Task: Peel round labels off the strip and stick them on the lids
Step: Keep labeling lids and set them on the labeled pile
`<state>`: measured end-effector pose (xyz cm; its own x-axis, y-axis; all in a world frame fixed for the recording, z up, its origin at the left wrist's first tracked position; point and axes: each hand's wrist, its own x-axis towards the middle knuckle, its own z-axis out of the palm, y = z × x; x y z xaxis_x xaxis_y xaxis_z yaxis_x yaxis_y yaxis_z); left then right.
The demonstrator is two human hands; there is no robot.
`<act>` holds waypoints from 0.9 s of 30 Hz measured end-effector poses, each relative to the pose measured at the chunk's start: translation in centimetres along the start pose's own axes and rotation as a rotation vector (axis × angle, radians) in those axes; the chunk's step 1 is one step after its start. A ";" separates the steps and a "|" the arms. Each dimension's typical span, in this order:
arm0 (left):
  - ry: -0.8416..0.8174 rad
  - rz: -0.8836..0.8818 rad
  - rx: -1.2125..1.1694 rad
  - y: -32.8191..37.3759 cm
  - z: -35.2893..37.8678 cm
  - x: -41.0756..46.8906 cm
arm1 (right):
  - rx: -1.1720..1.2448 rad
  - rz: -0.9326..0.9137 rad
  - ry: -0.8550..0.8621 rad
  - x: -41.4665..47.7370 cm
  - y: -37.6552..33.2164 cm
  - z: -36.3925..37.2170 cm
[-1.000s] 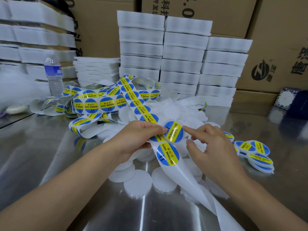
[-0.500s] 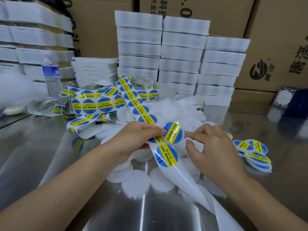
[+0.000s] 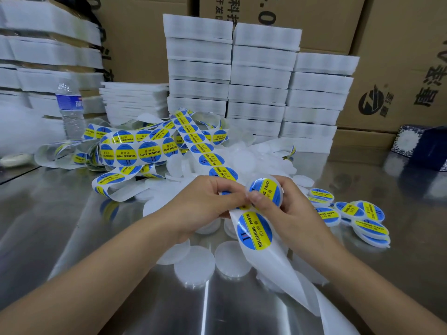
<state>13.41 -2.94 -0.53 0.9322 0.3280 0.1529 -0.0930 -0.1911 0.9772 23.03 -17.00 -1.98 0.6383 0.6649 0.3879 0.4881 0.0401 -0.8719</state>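
Note:
A white backing strip [image 3: 260, 259] carrying round blue-and-yellow "SOLDERING PASTE" labels runs from a tangled pile [image 3: 135, 147] to my hands and trails off toward me. My left hand [image 3: 205, 204] pinches the strip just above one label still on it [image 3: 254, 230]. My right hand [image 3: 287, 213] holds a round label [image 3: 264, 191] tilted upright, with a translucent white rim around it like a lid; the thumb presses its lower edge. Bare white lids [image 3: 194, 267] lie heaped under and behind my hands. Several labelled lids [image 3: 350, 211] sit in a pile to the right.
The steel table [image 3: 72, 238] reflects the light. Stacks of white foam trays [image 3: 258, 83] and cardboard boxes [image 3: 399, 68] stand behind. A water bottle [image 3: 70, 110] stands at the back left, and a dark blue box [image 3: 425, 146] sits at the far right.
My right hand closed in on the label lifting off the strip's bend and now holds it up, off the strip. My left hand kept its hold on the strip.

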 end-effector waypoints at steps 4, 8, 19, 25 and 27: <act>0.006 0.042 0.099 0.4 0.1 -0.2 | -0.042 0.005 0.029 0.1 -0.2 0.0; 0.001 0.080 0.224 0.6 0.1 -0.5 | -0.111 0.021 0.030 0.1 -0.2 -0.1; -0.071 0.103 0.348 0.9 0.2 -0.8 | -0.228 -0.001 0.005 0.3 0.4 -0.6; -0.027 0.136 0.383 0.6 0.2 -0.6 | -0.253 -0.024 0.014 0.4 0.3 -0.6; -0.032 0.132 0.391 0.5 0.2 -0.6 | -0.278 -0.029 0.035 0.4 0.3 -0.7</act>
<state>12.83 -3.40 -0.11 0.9322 0.2494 0.2624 -0.0783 -0.5689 0.8187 23.83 -17.21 -1.92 0.6397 0.6399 0.4258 0.6479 -0.1508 -0.7467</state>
